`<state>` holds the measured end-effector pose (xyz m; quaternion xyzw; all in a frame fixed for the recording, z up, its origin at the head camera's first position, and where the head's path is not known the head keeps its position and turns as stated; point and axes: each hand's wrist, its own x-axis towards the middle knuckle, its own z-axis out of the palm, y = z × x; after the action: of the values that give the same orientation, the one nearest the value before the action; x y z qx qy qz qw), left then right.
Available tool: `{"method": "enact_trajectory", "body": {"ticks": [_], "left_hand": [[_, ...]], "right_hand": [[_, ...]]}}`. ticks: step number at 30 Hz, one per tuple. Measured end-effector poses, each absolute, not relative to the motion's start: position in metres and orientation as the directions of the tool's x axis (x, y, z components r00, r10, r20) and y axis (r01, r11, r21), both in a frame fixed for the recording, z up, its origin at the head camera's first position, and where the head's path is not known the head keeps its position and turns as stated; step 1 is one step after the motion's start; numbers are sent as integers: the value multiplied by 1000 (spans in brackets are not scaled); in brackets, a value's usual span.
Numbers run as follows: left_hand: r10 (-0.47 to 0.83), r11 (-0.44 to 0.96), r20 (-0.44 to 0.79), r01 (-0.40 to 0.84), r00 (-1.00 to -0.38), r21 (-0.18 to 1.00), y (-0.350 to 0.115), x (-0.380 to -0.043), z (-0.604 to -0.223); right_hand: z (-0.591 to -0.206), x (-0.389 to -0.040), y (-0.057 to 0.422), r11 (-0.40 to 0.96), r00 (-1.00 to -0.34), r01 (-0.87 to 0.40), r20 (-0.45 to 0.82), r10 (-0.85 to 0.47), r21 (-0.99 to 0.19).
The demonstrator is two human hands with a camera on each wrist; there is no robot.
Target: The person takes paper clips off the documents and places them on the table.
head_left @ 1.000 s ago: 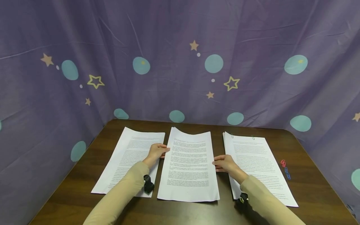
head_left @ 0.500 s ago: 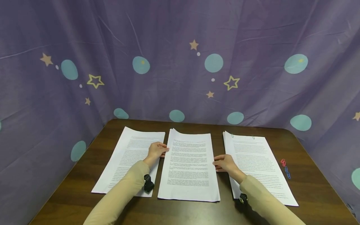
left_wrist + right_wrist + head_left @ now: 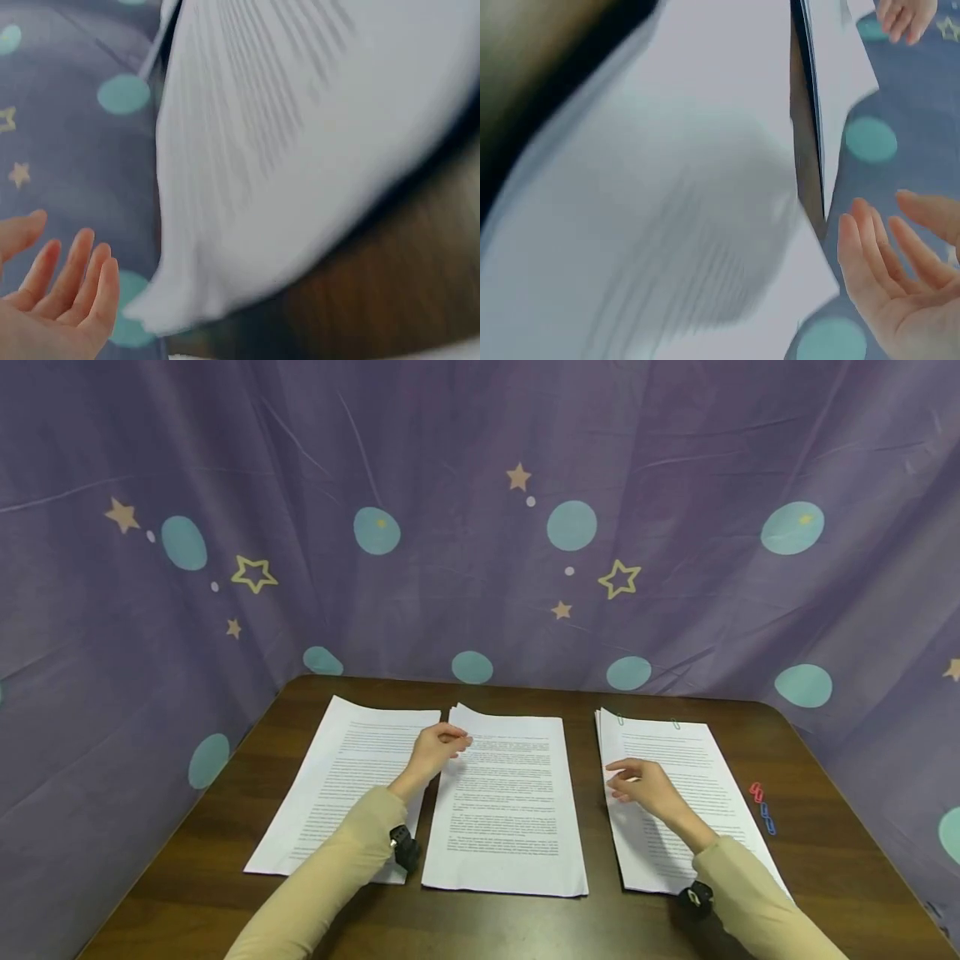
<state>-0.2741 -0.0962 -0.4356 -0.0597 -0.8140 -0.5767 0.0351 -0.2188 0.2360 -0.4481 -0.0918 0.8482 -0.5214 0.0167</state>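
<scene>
Three stacks of printed paper lie side by side on the table. My left hand (image 3: 433,750) hovers over the upper left edge of the middle stack (image 3: 510,814), its fingers loosely bent and nothing in them. Over the left part of the right stack (image 3: 678,752) is my right hand (image 3: 648,787), also holding nothing, fingers relaxed. Two greenish paper clips sit on that stack's top edge, a left paper clip (image 3: 620,720) and a right paper clip (image 3: 675,724). The left stack (image 3: 367,768) lies partly behind my left forearm. Both wrist views show the fingers (image 3: 66,281) spread apart from the paper.
Right of the right stack, red paper clips (image 3: 756,792) and blue paper clips (image 3: 767,818) lie on the brown wooden table (image 3: 840,860). A purple curtain (image 3: 465,610) with stars and dots hangs behind the table and along its sides.
Both hands have let go of the middle stack's side edges. My left hand has moved slightly up and right; my right hand has moved right over the right stack. The middle stack lies flatter.
</scene>
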Motion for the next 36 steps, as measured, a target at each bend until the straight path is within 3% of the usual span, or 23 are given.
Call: {"method": "enact_trajectory", "body": {"ticks": [16, 25, 31, 36], "left_hand": [[271, 247, 110, 180, -956, 952, -30, -265, -436], [314, 206, 109, 180, -943, 962, 4, -251, -433], [326, 195, 91, 161, -941, 968, 21, -258, -455], [341, 160, 86, 148, -936, 976, 35, -247, -451]], "right_hand": [[-446, -203, 326, 644, -989, -138, 137, -52, -753], [-446, -192, 354, 764, -980, -131, 199, -4, -631], [-452, -192, 368, 792, -978, -125, 211, 5, -597], [-459, -192, 379, 807, -979, -107, 203, 16, -581]]}}
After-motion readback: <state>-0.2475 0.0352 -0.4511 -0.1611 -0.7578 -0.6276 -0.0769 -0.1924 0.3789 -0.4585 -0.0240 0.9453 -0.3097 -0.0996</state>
